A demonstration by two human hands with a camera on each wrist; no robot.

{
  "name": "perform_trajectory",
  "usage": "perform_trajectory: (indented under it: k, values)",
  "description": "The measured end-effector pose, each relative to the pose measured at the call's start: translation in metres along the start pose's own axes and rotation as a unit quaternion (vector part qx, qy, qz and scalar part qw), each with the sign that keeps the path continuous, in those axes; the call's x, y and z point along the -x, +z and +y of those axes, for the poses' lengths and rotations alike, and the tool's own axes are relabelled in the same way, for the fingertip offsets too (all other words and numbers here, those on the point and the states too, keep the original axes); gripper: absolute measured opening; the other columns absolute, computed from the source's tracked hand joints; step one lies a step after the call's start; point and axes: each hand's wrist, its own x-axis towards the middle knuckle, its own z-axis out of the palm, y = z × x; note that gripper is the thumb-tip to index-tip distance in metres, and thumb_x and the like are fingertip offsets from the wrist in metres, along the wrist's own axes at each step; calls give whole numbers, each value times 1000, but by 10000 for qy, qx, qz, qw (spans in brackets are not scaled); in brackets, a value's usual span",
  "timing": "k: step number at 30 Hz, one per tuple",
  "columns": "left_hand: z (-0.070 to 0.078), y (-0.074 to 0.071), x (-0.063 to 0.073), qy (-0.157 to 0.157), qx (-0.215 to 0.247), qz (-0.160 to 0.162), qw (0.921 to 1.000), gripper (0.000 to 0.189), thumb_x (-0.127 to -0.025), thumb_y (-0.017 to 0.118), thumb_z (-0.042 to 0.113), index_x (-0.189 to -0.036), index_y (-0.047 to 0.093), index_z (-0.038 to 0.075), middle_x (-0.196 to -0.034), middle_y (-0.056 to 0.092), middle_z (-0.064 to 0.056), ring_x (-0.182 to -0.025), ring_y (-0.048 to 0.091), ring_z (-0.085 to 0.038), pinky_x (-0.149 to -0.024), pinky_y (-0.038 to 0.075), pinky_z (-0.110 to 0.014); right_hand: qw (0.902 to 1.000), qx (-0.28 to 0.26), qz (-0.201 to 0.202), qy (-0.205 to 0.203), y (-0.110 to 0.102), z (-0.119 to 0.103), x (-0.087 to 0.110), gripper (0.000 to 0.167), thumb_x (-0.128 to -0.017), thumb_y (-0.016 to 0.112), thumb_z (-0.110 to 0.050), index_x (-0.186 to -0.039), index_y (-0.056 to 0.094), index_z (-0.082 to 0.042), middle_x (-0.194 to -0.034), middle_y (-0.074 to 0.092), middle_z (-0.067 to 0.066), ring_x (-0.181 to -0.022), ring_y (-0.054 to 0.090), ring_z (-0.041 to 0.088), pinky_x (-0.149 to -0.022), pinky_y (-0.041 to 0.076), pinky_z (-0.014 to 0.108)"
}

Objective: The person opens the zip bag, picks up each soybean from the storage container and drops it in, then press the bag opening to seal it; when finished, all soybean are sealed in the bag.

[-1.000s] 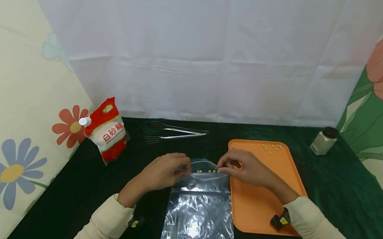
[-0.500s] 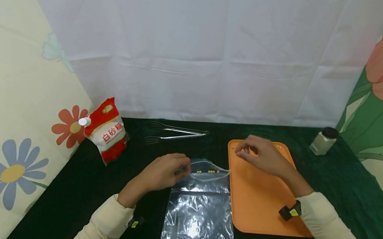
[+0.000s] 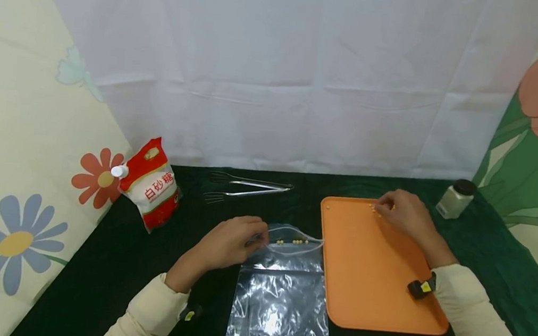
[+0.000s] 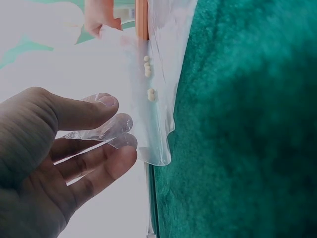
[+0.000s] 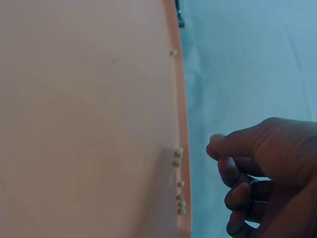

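Observation:
A clear zip bag (image 3: 281, 308) lies flat on the dark green cloth, its mouth slightly parted. My left hand (image 3: 231, 242) pinches the left corner of that mouth between thumb and fingers; in the left wrist view the film (image 4: 106, 130) runs between the fingertips. Several pale yellow soybeans (image 3: 300, 241) sit just inside the mouth. My right hand (image 3: 404, 214) hovers over the far end of the orange tray (image 3: 383, 285), thumb and forefinger close together. No bean shows between them in the right wrist view, where several soybeans (image 5: 179, 152) lie along the tray's rim.
A red and white sugar pouch (image 3: 154, 187) with a white cap stands at the left. Metal tongs (image 3: 253, 188) lie at the back. A dark-lidded jar (image 3: 455, 199) stands beyond the tray at right. A single bean (image 3: 328, 208) lies in the tray's far left corner.
My right hand has let go of the bag's right edge and moved right, over the tray to the beans at its far end. My left hand stays at the bag.

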Motion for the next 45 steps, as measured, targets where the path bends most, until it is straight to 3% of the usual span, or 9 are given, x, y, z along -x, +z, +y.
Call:
perform_trajectory:
  k: [13, 19, 26, 33, 41, 45]
  values:
    - [1, -1, -1, -30, 4, -49, 10000, 17, -89, 75, 11, -98, 67, 23, -100, 60, 15, -80, 56, -1, -67, 50, -22, 9978, 41, -526, 396, 6, 17, 0, 17, -97, 66, -25, -103, 73, -9, -97, 65, 10, -77, 56, 22, -67, 46, 41]
    - [1, 0, -1, -28, 1, -36, 10000, 18, -88, 75, 11, -98, 67, 23, -100, 61, 15, -81, 56, -1, -68, 50, -22, 9969, 120, -563, 537, 10, 16, -1, 16, -98, 66, -25, -100, 72, -10, -95, 65, 8, -75, 56, 21, -66, 46, 39]
    - [1, 0, 0, -45, -6, -39, 10000, 17, -89, 75, 11, -98, 67, 23, -100, 61, 15, -81, 56, -1, -68, 50, -22, 9981, 126, -471, 380, 10, 15, -2, 18, -98, 66, -25, -100, 72, -8, -93, 66, 8, -72, 55, 19, -63, 45, 37]
    - [1, 0, -1, -49, -12, -40, 10000, 17, -89, 75, 11, -98, 68, 23, -100, 60, 15, -81, 56, -1, -67, 50, -22, 9947, -868, -543, 35, 10, 8, -5, 25, -100, 63, -32, -109, 72, -10, -95, 68, 6, -74, 59, 20, -60, 48, 36]
    - [2, 0, 0, 18, -40, 30, 10000, 15, -89, 74, 11, -98, 68, 22, -100, 61, 14, -80, 55, -1, -66, 50, -22, 9765, -2026, -727, -133, 11, -14, -6, 37, -97, 65, -41, -115, 71, -9, -111, 68, 7, -98, 60, 24, -84, 50, 40]
    - [2, -1, 0, 29, -15, 31, 10000, 15, -89, 74, 11, -98, 68, 22, -100, 61, 14, -80, 55, -2, -66, 50, -22, 9694, -2317, -784, -217, 14, -24, -4, 40, -96, 66, -43, -116, 71, -9, -112, 68, 5, -100, 61, 23, -87, 51, 40]
